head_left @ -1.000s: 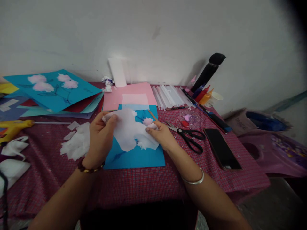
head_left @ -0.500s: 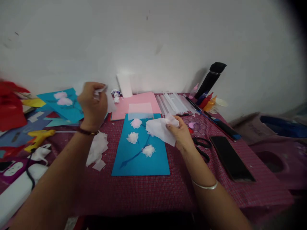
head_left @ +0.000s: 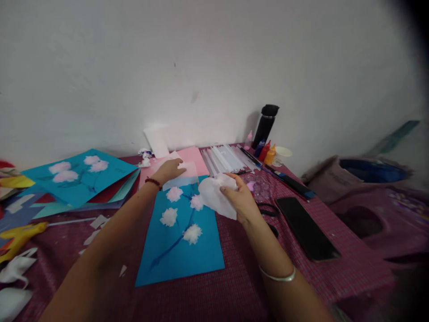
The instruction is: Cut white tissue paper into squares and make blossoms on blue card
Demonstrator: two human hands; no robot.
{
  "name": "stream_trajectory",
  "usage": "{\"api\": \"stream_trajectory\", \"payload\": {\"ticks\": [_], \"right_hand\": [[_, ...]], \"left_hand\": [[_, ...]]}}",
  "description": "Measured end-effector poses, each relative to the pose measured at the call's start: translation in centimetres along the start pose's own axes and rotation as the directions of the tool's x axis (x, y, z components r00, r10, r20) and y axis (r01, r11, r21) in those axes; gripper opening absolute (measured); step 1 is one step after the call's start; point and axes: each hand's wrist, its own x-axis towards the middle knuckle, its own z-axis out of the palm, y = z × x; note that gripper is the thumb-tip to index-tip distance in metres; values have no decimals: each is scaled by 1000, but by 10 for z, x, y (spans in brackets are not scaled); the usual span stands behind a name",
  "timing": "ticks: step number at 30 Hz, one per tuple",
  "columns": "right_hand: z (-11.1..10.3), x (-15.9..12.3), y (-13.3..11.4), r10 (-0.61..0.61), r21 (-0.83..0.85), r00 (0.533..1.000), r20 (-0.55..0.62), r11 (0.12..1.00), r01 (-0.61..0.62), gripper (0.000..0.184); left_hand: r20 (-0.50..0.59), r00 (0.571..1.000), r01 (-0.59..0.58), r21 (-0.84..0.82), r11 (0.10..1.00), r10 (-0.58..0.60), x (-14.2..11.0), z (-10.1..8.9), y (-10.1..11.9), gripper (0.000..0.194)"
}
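Observation:
My right hand (head_left: 243, 199) pinches a white piece of tissue paper (head_left: 217, 197) over the right edge of a blue card (head_left: 181, 264). The card bears a painted dark-blue branch and several fluffy white and pale pink paper flowers (head_left: 192, 234). Beyond the card's top edge my left hand (head_left: 171, 170) reaches out, its fingers stretched over a thin white tissue sheet (head_left: 189, 172) that overlaps pink paper (head_left: 194, 156). Whether the fingertips touch the sheet is unclear.
At left lie another blue flower card (head_left: 110, 179) and a yellow glue gun (head_left: 20, 239). Glue sticks (head_left: 224, 156), paint bottles (head_left: 270, 154) and a black flask (head_left: 266, 125) stand or lie at the back. Black scissors (head_left: 270, 210) and a phone (head_left: 306, 228) are at right.
My left hand has come down and right from above the left side to the pink paper; the crumpled white paper it held no longer shows in it. My right hand still holds its tissue.

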Motion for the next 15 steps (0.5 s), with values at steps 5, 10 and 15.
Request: {"api": "stream_trajectory", "payload": {"ticks": [5, 10, 15], "right_hand": [[3, 0, 6, -8, -43, 999, 46, 999, 10, 47], [18, -20, 14, -161, -232, 949, 270, 946, 226, 47], [32, -53, 14, -129, -432, 629, 766, 621, 654, 65]], "left_hand": [[101, 993, 112, -552, 826, -67, -76, -14, 59, 16], [382, 910, 399, -913, 89, -163, -156, -7, 92, 34], [488, 869, 458, -853, -249, -75, -177, -6, 72, 47]]}}
